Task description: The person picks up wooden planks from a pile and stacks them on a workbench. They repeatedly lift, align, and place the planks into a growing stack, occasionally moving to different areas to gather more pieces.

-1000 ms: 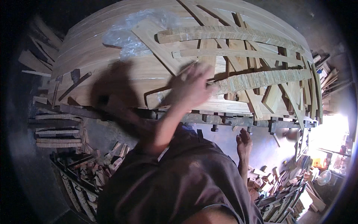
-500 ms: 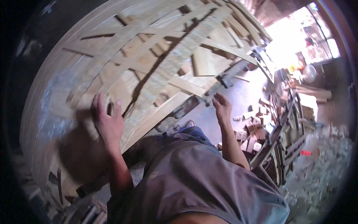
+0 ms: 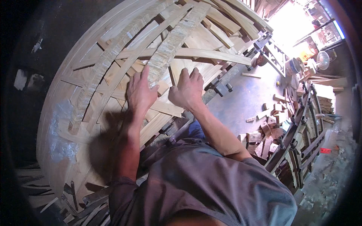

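Note:
My left hand (image 3: 140, 92) reaches over the stacked wood with its fingers stretched out and thumb apart. Its fingertips are at the near end of a pale, rough-edged wooden strip (image 3: 173, 39); whether they press on it I cannot tell. To its right, my right hand (image 3: 187, 89) is over the same stack, fingers apart and slightly bent, nothing seen in it. A second rough-edged strip (image 3: 109, 62) lies farther left. Between the two runs a smooth, narrow slat (image 3: 141, 51). Another slat (image 3: 211, 55) crosses the stack and juts past its right edge.
Clear plastic film (image 3: 62, 132) covers part of the large wooden panel's left side. Metal clamps (image 3: 222, 87) line its right edge. On the floor at right lie several wood offcuts (image 3: 267, 132), beside a dark rack (image 3: 294, 139). A fan (image 3: 323, 59) stands farther back.
Both hands have moved closer together; the right has come leftward over the stack, and the left has gone up and right. The right rough-edged strip's near end now shows farther away, by my hands.

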### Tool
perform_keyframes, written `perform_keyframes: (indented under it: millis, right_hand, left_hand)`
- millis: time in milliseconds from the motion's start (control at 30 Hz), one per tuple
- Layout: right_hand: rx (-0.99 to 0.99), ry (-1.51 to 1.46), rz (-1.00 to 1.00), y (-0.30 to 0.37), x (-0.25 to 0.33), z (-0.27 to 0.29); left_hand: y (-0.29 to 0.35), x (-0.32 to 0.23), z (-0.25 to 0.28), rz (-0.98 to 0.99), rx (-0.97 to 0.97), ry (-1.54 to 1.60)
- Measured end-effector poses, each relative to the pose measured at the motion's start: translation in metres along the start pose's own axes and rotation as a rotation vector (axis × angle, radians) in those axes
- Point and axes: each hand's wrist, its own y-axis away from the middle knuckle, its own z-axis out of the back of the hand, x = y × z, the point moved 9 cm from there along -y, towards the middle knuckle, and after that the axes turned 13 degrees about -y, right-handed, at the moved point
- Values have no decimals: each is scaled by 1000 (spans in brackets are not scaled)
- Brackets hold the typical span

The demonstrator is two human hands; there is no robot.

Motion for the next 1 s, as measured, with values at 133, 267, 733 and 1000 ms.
perform_keyframes:
  millis: [133, 267, 733, 1000]
  right_hand:
    - [-114, 89, 162, -4, -25, 28]
    - [-18, 88, 224, 7, -69, 85]
    - [361, -1027, -469, -47, -159, 54]
    - [233, -1194, -714, 115, -183, 132]
  left_hand:
    - [3, 19, -7, -26, -181, 136]
    - [-2, 31, 1, 85, -287, 34]
    - [-29, 39, 1, 91, -220, -166]
    - [-24, 47, 9, 68, -350, -254]
